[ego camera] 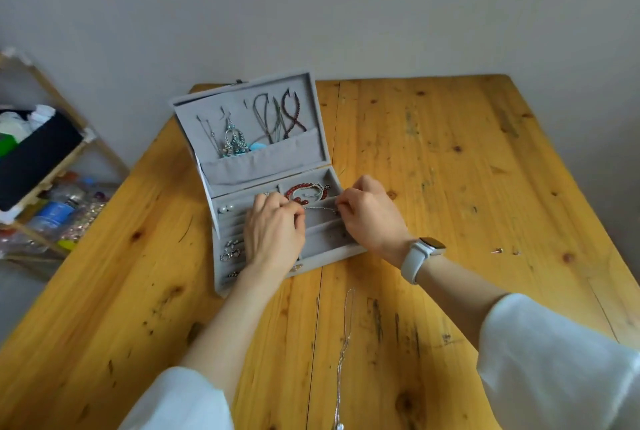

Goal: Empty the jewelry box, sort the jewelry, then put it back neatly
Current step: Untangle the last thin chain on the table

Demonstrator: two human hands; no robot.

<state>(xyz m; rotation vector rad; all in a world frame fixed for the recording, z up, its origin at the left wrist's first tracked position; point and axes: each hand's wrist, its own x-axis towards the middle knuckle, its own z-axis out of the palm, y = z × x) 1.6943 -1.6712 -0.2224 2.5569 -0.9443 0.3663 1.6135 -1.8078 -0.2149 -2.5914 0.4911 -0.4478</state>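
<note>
1. While both hands work over the open jewelry box (313, 258) on the worktop (450, 187), the left hand (273, 234) and right hand (370, 215) each pinch an end of a thin silver chain (320, 208), stretched across a middle compartment.
2. Judged step: returning sorted pieces.
3. Next move calls for lowering the chain straight into its slot; a silver necklace (346, 336) waits near the front edge.

A grey velvet-lined jewelry box (263, 173) stands open on a yellow knotty wooden table (450, 166). Over its tray, the left hand (273, 232) and the right hand (370, 215) each pinch one end of a thin silver chain (320, 209) stretched between them. Behind the chain, a red beaded bracelet (298, 192) lies in a compartment. Necklaces and dangling earrings hang inside the upright lid (249, 118). A long silver necklace (346, 343) lies on the table nearer the person. A white smartwatch (424, 253) circles the right wrist.
</note>
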